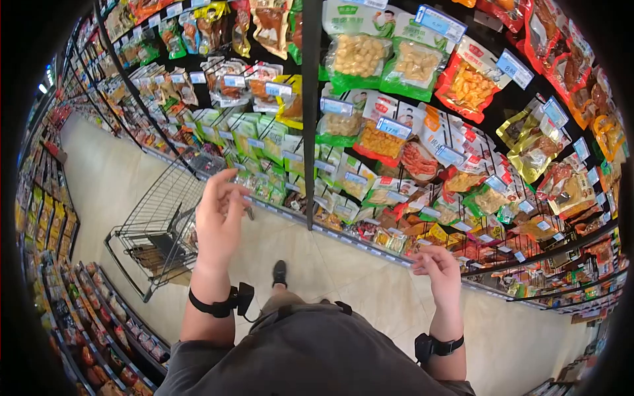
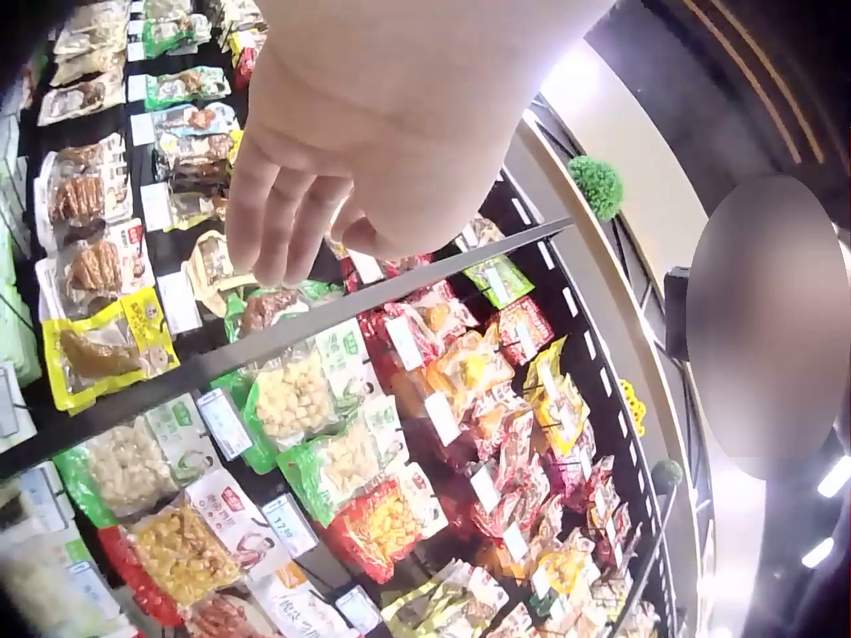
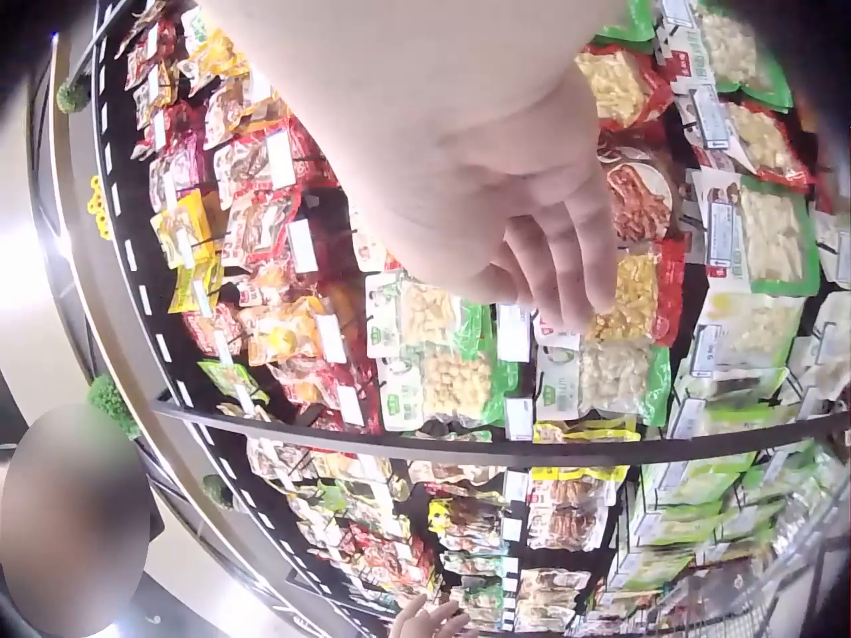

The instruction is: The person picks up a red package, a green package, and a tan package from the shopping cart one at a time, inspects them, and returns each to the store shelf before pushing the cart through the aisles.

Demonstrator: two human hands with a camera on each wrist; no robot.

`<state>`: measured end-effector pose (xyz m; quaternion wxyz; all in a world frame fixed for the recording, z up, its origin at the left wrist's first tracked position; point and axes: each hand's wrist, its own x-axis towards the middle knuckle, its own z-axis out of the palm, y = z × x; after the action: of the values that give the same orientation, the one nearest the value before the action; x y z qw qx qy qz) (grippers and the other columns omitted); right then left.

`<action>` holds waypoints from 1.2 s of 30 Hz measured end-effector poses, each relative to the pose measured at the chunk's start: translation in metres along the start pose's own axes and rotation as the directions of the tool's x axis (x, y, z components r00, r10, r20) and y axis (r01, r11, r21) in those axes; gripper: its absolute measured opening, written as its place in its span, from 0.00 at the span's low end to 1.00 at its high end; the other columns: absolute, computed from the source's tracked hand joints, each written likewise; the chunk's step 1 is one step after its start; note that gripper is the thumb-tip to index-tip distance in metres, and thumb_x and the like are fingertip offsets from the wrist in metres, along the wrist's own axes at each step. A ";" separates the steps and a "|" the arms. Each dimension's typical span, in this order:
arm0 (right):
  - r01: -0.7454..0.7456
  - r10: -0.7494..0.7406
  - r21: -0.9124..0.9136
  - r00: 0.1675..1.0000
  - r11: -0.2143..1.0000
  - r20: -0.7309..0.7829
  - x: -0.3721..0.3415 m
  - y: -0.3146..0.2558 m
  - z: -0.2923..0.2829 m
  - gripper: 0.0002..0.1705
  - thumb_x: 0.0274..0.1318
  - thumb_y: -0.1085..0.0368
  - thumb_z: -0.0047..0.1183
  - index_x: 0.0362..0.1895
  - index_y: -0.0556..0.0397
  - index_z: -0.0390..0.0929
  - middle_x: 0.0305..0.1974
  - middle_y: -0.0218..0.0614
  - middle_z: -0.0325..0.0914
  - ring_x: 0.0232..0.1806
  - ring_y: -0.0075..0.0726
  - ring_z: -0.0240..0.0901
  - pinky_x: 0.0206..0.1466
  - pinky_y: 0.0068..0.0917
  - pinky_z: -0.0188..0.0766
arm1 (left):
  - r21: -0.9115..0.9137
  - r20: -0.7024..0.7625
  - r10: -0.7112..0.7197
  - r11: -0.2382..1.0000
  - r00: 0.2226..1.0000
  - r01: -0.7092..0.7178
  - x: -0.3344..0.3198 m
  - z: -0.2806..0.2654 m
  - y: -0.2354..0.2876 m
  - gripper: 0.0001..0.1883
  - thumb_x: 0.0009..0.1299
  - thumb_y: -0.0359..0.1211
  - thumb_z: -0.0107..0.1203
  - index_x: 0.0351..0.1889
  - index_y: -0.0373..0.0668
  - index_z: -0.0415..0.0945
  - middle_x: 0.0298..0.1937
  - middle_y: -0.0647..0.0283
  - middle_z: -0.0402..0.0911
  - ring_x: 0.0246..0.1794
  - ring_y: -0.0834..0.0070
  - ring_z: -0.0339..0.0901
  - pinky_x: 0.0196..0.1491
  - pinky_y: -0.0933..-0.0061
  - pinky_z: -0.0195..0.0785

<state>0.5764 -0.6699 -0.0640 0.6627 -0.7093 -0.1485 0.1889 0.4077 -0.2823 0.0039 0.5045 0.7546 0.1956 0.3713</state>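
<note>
My left hand (image 1: 221,221) is raised in front of the rack of packaged snacks, its fingers loosely bent and nothing in them. In the left wrist view the hand (image 2: 372,160) hangs over hooks of bagged food, with a green-edged bag of pale round pieces (image 2: 295,399) behind the fingers. Farther right, my right hand (image 1: 439,274) is held up before the lower rows, fingers relaxed and holding nothing. The right wrist view shows this hand (image 3: 492,200) in front of a red-edged bag of yellow pieces (image 3: 625,299). Each wrist wears a black strap with a small camera.
A black wire shopping cart (image 1: 155,228) stands on the pale tiled floor (image 1: 99,155) at the left. A dark upright post (image 1: 312,119) splits the rack, which carries several rows of bags with price tags (image 1: 441,24). Another shelf (image 1: 105,323) runs along the lower left.
</note>
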 end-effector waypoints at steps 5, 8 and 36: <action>-0.064 0.064 -0.038 0.998 0.997 0.013 0.004 0.002 0.030 0.10 0.69 0.72 0.47 0.50 0.57 0.77 0.42 0.39 0.83 0.38 0.31 0.81 0.40 0.26 0.80 | 0.048 -0.120 -0.035 0.998 0.992 0.041 -0.005 -0.056 -0.014 0.17 0.79 0.27 0.45 0.64 0.37 0.68 0.42 0.61 0.81 0.38 0.80 0.76 0.39 0.79 0.70; -0.105 0.111 -0.071 0.991 0.992 0.080 0.020 0.000 0.074 0.10 0.68 0.72 0.47 0.50 0.57 0.77 0.41 0.40 0.83 0.37 0.30 0.81 0.40 0.26 0.79 | 0.051 -0.264 -0.016 0.998 0.964 0.030 -0.013 -0.112 -0.025 0.15 0.76 0.25 0.47 0.60 0.36 0.70 0.40 0.62 0.83 0.36 0.80 0.78 0.39 0.79 0.71; 0.052 0.343 -0.365 0.245 0.929 0.907 0.052 -0.022 0.701 0.12 0.69 0.69 0.49 0.53 0.58 0.77 0.45 0.38 0.82 0.43 0.29 0.79 0.46 0.27 0.77 | 0.004 -0.879 -0.245 0.854 0.408 0.520 -0.190 -0.566 -0.158 0.16 0.78 0.28 0.46 0.63 0.39 0.68 0.40 0.62 0.82 0.35 0.81 0.77 0.36 0.81 0.71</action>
<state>0.2976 -0.0245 -0.0811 0.2884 -0.5545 -0.4811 0.6147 -0.1311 0.0044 -0.0860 0.3014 0.4669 0.6366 0.5347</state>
